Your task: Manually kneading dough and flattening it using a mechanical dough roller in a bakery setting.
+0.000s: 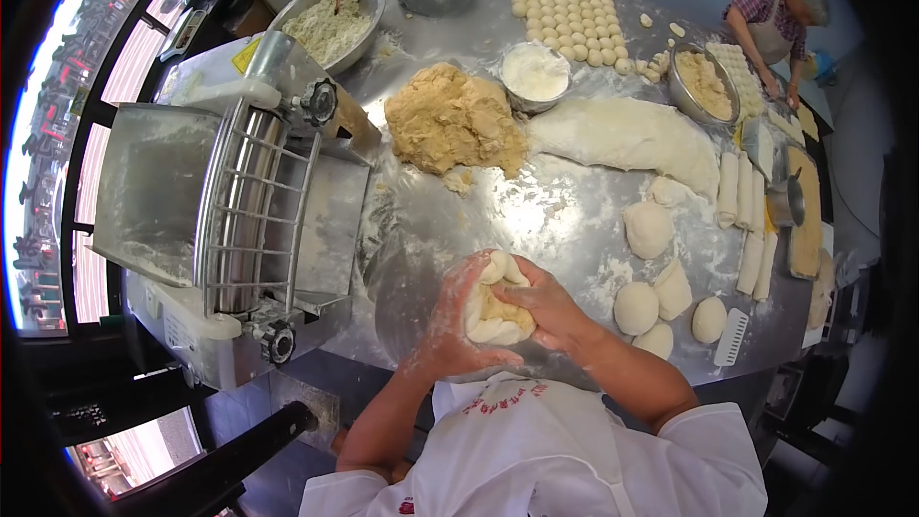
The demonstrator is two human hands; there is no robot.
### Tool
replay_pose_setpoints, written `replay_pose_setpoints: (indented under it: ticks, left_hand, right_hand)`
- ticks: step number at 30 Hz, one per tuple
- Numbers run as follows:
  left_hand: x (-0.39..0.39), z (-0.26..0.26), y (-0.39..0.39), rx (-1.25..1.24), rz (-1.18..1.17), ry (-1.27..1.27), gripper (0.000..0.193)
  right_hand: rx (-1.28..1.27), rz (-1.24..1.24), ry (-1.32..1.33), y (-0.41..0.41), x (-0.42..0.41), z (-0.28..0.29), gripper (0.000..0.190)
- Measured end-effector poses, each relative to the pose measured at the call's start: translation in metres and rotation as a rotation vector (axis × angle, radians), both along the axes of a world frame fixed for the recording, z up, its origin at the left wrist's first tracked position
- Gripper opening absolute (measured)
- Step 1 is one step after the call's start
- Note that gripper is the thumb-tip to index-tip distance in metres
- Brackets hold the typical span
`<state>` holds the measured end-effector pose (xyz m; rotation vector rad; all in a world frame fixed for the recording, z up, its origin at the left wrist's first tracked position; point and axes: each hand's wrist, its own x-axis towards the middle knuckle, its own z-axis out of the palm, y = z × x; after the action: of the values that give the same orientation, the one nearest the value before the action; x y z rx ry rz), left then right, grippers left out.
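My left hand [449, 312] and my right hand [549, 305] are cupped around a piece of white dough [495, 330] wrapped around a yellowish, crumbly mass. The dough's edge is folded inward, and the yellow inside shows through the opening. Both hands are dusty with flour. Beyond them lies a large lump of yellowish dough [456, 118], with a bowl of flour [535, 73] beside it. A long slab of white dough [624, 133] stretches to the right. Several round dough pieces [637, 308] rest on the steel table [560, 230] to the right of my hands.
A dough sheeter [251, 208] with metal rollers stands at left, near a large metal bowl of crumbly dough [327, 29]. Rows of small dough balls [574, 21] lie at the back. At right are dough rolls [727, 190], a white slotted scraper [731, 339] and a person [775, 25].
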<state>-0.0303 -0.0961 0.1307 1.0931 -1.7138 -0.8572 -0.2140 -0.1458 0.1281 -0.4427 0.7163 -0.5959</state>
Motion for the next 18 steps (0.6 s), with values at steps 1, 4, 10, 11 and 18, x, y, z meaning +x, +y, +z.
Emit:
replay_pose_setpoints:
  ticks: [1, 4, 10, 11, 18]
  left_hand:
    - [-0.003, 0.004, -0.002, -0.005, -0.006, 0.003, 0.124]
    - [-0.007, 0.007, 0.000, -0.109, 0.027, -0.330, 0.118]
    - [-0.012, 0.000, 0.007, 0.361, 0.346, 0.522, 0.121]
    - [-0.020, 0.006, 0.007, 0.279, 0.264, 0.443, 0.122]
    - [-0.019, 0.018, 0.000, -0.001, -0.045, -0.440, 0.122]
  right_hand:
    - [0.035, -0.007, 0.031, 0.000, -0.003, -0.004, 0.054]
    - [0.036, 0.011, 0.106, 0.007, 0.004, 0.011, 0.068]
    - [-0.271, 0.104, 0.016, 0.014, -0.022, 0.043, 0.091]
    - [-0.281, -0.011, 0.039, 0.024, -0.019, 0.016, 0.084]
    - [-0.123, -0.008, 0.136, 0.021, -0.010, 0.021, 0.059]
